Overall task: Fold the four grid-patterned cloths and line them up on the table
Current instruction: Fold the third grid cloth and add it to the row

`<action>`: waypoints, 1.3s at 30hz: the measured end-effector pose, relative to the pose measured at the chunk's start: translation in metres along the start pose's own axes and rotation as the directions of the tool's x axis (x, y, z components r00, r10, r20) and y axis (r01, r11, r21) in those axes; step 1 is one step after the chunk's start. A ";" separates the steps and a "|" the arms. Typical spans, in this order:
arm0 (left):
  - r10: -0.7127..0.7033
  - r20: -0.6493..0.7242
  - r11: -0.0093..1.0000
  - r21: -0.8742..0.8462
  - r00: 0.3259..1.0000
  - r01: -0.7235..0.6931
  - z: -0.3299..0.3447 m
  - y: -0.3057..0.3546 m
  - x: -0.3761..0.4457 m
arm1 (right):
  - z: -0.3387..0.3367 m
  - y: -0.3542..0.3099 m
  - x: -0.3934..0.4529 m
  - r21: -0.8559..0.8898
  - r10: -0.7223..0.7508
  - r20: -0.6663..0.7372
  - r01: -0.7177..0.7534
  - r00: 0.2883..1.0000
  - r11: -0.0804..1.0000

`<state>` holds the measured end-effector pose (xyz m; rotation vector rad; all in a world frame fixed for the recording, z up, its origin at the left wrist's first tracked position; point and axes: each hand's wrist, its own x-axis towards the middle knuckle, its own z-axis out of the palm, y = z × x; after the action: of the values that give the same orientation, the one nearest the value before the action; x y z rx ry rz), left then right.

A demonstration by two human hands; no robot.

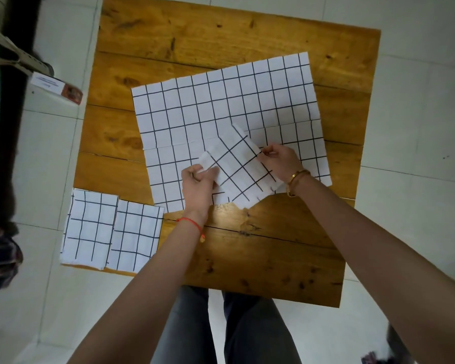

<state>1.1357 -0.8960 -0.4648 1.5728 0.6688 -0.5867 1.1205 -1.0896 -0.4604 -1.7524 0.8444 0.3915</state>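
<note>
Take the wooden desk (221, 48) as your reference. At its near-left corner two folded grid cloths already sit side by side: the outer folded cloth (88, 229) at the very corner and the inner folded cloth (135, 236) touching its right edge, so the row is begun and half the job looks done.

You are on the third cloth now. This partly folded cloth (237, 166) is narrow, turned at an angle, and sits over the near edge of the desk's middle, on top of the fourth. Your left hand (197, 185) pinches its left end, fingers curled round the fabric; your right hand (280, 160) pinches its right-hand edge between fingertips and thumb. The cloth runs between your two hands, touching both.

The unfolded cloth (221, 114) lies spread flat across the middle of the desk, under your hands. By my reading, what's left is to finish this fold, set it beside the inner folded cloth, then fold and place the last one.
</note>
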 end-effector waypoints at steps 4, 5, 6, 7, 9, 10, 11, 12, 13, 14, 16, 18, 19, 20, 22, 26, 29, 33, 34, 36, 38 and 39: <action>-0.002 0.073 1.000 0.027 0.997 0.000 -0.008 -0.002 0.001 | 0.020 0.006 -0.022 0.270 0.131 -0.077 -0.106 0.988 0.957; 0.024 0.075 0.998 0.051 0.997 -0.028 -0.010 -0.003 0.000 | 0.027 0.010 -0.028 0.309 0.162 -0.101 -0.123 0.982 0.943; 0.047 0.066 0.995 0.085 0.997 -0.052 -0.014 -0.006 0.000 | 0.033 0.014 -0.034 0.315 0.186 -0.124 -0.139 0.975 0.939; 0.070 0.054 0.988 0.135 0.996 -0.077 -0.019 -0.007 -0.002 | 0.040 0.018 -0.041 0.284 0.198 -0.143 -0.151 0.970 0.947; 0.127 0.043 0.959 0.249 0.991 -0.134 -0.033 -0.011 -0.007 | 0.056 0.028 -0.057 0.128 0.156 -0.167 -0.135 0.974 0.982; 0.157 0.047 0.940 0.300 0.986 -0.164 -0.042 -0.014 -0.011 | 0.063 0.033 -0.066 0.042 0.102 -0.164 -0.097 0.981 0.994; 0.182 0.054 0.918 0.348 0.982 -0.190 -0.051 -0.016 -0.015 | 0.071 0.037 -0.076 -0.025 0.046 -0.156 -0.050 0.987 0.998; 0.203 0.064 0.898 0.387 0.977 -0.212 -0.060 -0.018 -0.020 | 0.080 0.041 -0.085 -0.073 -0.002 -0.147 -0.009 0.989 0.997; 0.217 0.076 0.876 0.424 0.973 -0.228 -0.071 -0.020 -0.024 | 0.088 0.045 -0.094 -0.107 -0.030 -0.140 0.015 0.990 0.994; 0.231 0.086 0.854 0.459 0.969 -0.245 -0.081 -0.022 -0.028 | 0.095 0.049 -0.103 -0.145 -0.044 -0.134 0.024 0.990 0.989; 0.238 0.108 0.820 0.510 0.965 -0.259 -0.103 -0.028 -0.037 | 0.110 0.054 -0.119 -0.215 -0.053 -0.122 0.026 0.991 0.976; 0.211 0.142 0.806 0.534 0.967 -0.254 -0.123 -0.033 -0.045 | 0.124 0.060 -0.132 -0.258 -0.039 -0.104 0.011 0.994 0.966; 0.193 0.162 0.800 0.544 0.968 -0.251 -0.131 -0.036 -0.049 | 0.131 0.062 -0.137 -0.272 -0.024 -0.094 -0.003 0.995 0.962; 0.180 0.180 0.792 0.556 0.967 -0.251 -0.138 -0.038 -0.052 | 0.138 0.064 -0.143 -0.282 -0.006 -0.083 -0.017 0.997 0.959; 0.168 0.215 0.770 0.580 0.962 -0.265 -0.151 -0.043 -0.058 | 0.152 0.069 -0.151 -0.294 0.017 -0.067 -0.036 0.998 0.955; 0.128 0.272 0.757 0.594 0.954 -0.271 -0.168 -0.049 -0.066 | 0.173 0.074 -0.163 -0.274 0.077 -0.046 -0.087 0.996 0.958; 0.107 0.295 0.751 0.602 0.950 -0.271 -0.176 -0.053 -0.070 | 0.183 0.079 -0.167 -0.252 0.124 -0.030 -0.127 0.992 0.959; 0.081 0.281 0.758 0.606 0.956 -0.243 -0.184 -0.058 -0.071 | 0.190 0.083 -0.170 -0.281 0.134 -0.013 -0.132 0.991 0.950; 0.077 0.282 0.761 0.603 0.956 -0.239 -0.186 -0.060 -0.071 | 0.192 0.083 -0.170 -0.286 0.130 -0.012 -0.128 0.991 0.950; 0.073 0.287 0.760 0.604 0.955 -0.240 -0.191 -0.061 -0.069 | 0.194 0.082 -0.170 -0.298 0.121 -0.011 -0.119 0.993 0.947; 0.070 0.287 0.754 0.612 0.955 -0.239 -0.194 -0.061 -0.067 | 0.195 0.081 -0.169 -0.317 0.122 -0.011 -0.119 0.992 0.941; 0.070 0.286 0.755 0.611 0.956 -0.238 -0.195 -0.061 -0.065 | 0.195 0.080 -0.169 -0.326 0.126 -0.015 -0.124 0.992 0.937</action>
<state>1.0445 -0.7035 -0.4411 2.1196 0.1266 -0.9340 0.9755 -0.8622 -0.4767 -2.0049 0.9300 0.6513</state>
